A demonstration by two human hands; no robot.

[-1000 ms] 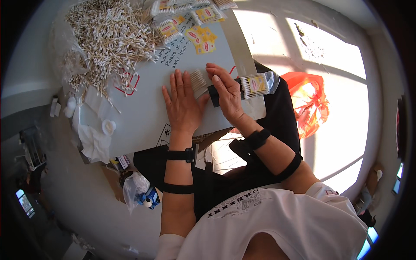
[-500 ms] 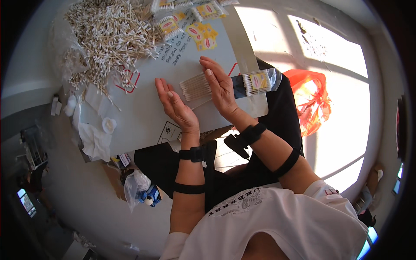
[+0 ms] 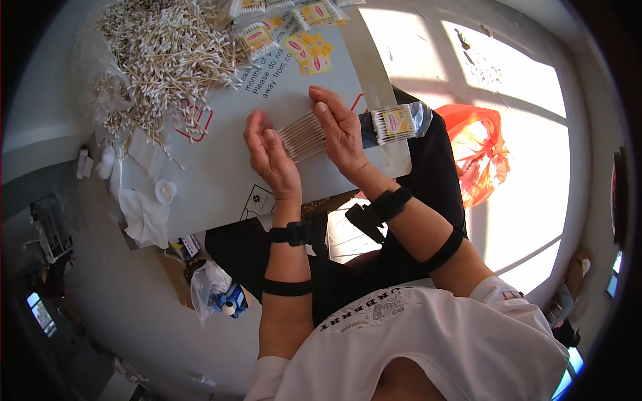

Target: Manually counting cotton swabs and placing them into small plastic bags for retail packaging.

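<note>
A row of wooden-stick cotton swabs (image 3: 302, 136) lies side by side on the grey table between my two hands. My left hand (image 3: 274, 164) stands on edge at the row's left end, its fingers together and slightly curled, touching the swab tips. At the other end my right hand (image 3: 341, 134) is upright with fingers mostly straight, covering the right-hand tips. Neither hand wraps around the swabs. Just right of my right hand, a clear pack of cotton swabs (image 3: 393, 125) with a yellow label lies near the table edge, a dark strip beside it.
A big heap of loose cotton swabs (image 3: 167, 60) covers the far left. Several filled packs (image 3: 318, 13) and loose yellow labels (image 3: 310, 53) lie at the back. Crumpled white tissue (image 3: 144, 217) is at the near left corner. A red plastic bag (image 3: 478, 157) stands right of the table.
My left hand has moved slightly right, its fingers curling in against the swab ends. A stray swab that angled out below the row now lies in with the others.
</note>
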